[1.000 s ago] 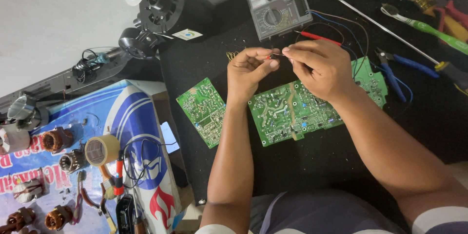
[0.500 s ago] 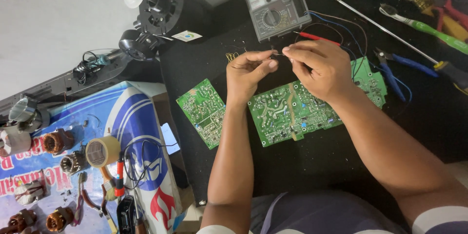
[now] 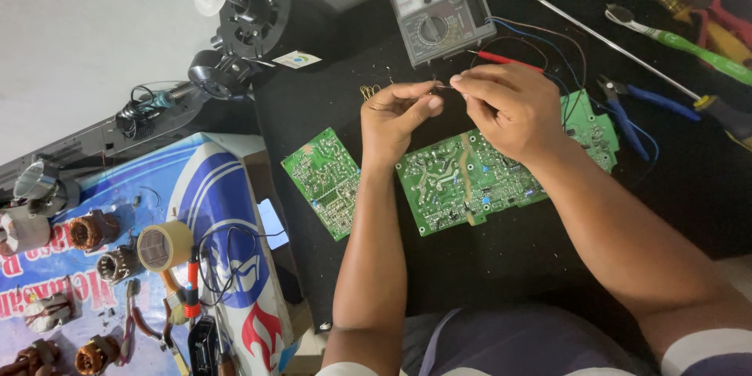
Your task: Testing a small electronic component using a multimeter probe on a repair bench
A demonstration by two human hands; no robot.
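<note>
A black mat (image 3: 486, 266) covers the middle and right of the work surface, and everything the hands deal with lies on it. At about 8 o'clock from the mat's centre a blue and white printed sheet (image 3: 211, 211) spreads out, carrying copper-wound coils (image 3: 92, 229), a roll of tape (image 3: 163, 246) and small hand tools. At 11 o'clock stands a round black motor housing (image 3: 254, 17). At 12 o'clock sits an analog multimeter (image 3: 437, 1), its red probe (image 3: 501, 59) lying just below it, close to the right hand.

In the mat's centre lies a large green circuit board (image 3: 462, 188), solder side up, partly under the right wrist. A smaller green circuit board (image 3: 323, 180) lies just beside it at 9 o'clock, tilted, not touching. At 3 o'clock from the large board are blue-handled pliers (image 3: 627, 113), and further out toward 2 o'clock a long screwdriver (image 3: 619, 47) and a green-handled tool (image 3: 681, 43).

The left hand (image 3: 392, 117) and the right hand (image 3: 509, 106) meet above the large board's upper edge, at roughly 12 o'clock from it. Both pinch, between thumb and forefinger, a small thin wire component (image 3: 440, 87) held in the air between their fingertips; its exact kind is too small to tell
</note>
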